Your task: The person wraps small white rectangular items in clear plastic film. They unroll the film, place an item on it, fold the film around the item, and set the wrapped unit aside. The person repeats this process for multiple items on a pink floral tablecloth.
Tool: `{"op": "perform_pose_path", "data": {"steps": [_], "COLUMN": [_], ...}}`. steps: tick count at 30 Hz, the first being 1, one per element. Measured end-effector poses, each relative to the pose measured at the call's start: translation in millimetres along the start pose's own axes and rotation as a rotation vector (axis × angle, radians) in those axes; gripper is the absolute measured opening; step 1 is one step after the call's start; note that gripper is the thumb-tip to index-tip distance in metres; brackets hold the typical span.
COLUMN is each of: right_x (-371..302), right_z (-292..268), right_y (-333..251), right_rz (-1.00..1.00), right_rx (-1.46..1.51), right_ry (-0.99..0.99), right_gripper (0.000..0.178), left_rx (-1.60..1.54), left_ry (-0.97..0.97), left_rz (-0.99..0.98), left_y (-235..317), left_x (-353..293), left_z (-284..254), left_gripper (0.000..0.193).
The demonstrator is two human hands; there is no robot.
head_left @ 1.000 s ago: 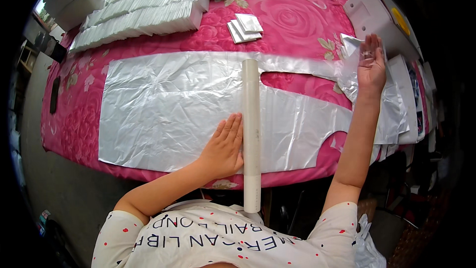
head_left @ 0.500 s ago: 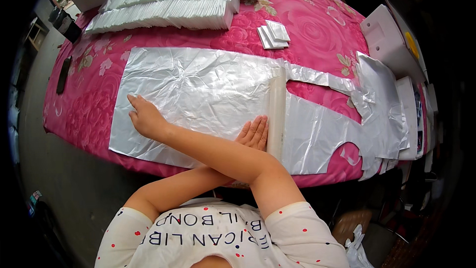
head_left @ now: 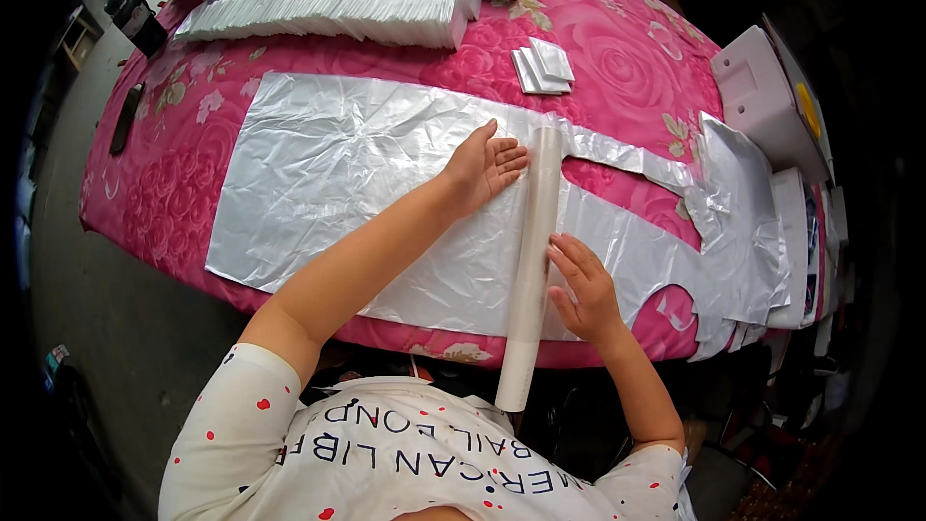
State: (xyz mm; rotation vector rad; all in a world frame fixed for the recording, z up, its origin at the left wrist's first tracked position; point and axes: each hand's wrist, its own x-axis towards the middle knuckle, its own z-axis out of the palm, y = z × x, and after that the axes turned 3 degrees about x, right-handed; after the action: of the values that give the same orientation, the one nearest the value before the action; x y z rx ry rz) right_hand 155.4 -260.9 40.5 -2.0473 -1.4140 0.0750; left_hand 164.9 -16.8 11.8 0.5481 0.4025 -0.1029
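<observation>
A flat, silvery-white plastic vest bag [head_left: 338, 183] lies across the table, with cut-out handles toward the right. Across it rests a pale, translucent roller [head_left: 533, 251], its near end sticking out past the table's front edge. My left hand [head_left: 482, 169] is just left of the roller's upper part, thumb up and fingers apart, palm turned toward it. On the roller's right side is my right hand [head_left: 586, 285], fingers spread and fingertips at or close to its surface. Neither hand grips anything. My arms are uncrossed.
Rows of folded white packets [head_left: 338, 10] stand at the back left. A few flat folded squares [head_left: 543, 68] lie behind the roller. White foam boxes [head_left: 762, 87] edge the right side. A dark bottle [head_left: 135, 19] and a dark flat object [head_left: 126, 119] sit at the left on the pink floral tablecloth [head_left: 183, 193].
My crossed arms have separated. My right hand left the bag's left end for the roller's right side; my left hand moved up along the roller. The roller's near end now reaches closer to me.
</observation>
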Motion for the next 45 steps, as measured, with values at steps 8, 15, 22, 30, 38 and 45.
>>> {"op": "perform_pose_path", "data": {"steps": [8, 15, 22, 30, 38, 45], "right_x": [24.9, 122.1, 173.3, 248.5, 260.9, 246.4], "right_z": [23.3, 109.8, 130.3, 231.1, 291.9, 220.9], "right_y": [-6.2, -145.2, -118.4, -153.5, -210.8, -190.2], "right_rz": [-0.116, -0.618, -0.543, -0.550, 0.115, 0.521], "right_rx": [-0.151, 0.705, 0.279, 0.001, 0.206, 2.095], "right_ry": [-0.277, -0.411, -0.209, -0.320, 0.168, -0.146], "right_gripper": [0.061, 0.044, 0.036, 0.047, 0.076, 0.060], "left_rx": [0.434, 0.638, 0.825, 1.167, 1.400, -0.035], "left_ry": [0.161, 0.223, 0.522, 0.762, 0.967, -0.084], "left_rz": [0.308, 0.588, 0.628, 0.593, 0.367, 0.284], "left_y": [22.6, 92.4, 79.9, 24.7, 23.0, 20.6], "left_x": [-27.7, -149.5, -304.7, -353.8, -335.1, -327.5], "left_z": [-2.6, -87.7, -175.9, -166.3, -163.5, -136.4], "left_gripper": [0.054, 0.049, 0.052, 0.044, 0.079, 0.084]}}
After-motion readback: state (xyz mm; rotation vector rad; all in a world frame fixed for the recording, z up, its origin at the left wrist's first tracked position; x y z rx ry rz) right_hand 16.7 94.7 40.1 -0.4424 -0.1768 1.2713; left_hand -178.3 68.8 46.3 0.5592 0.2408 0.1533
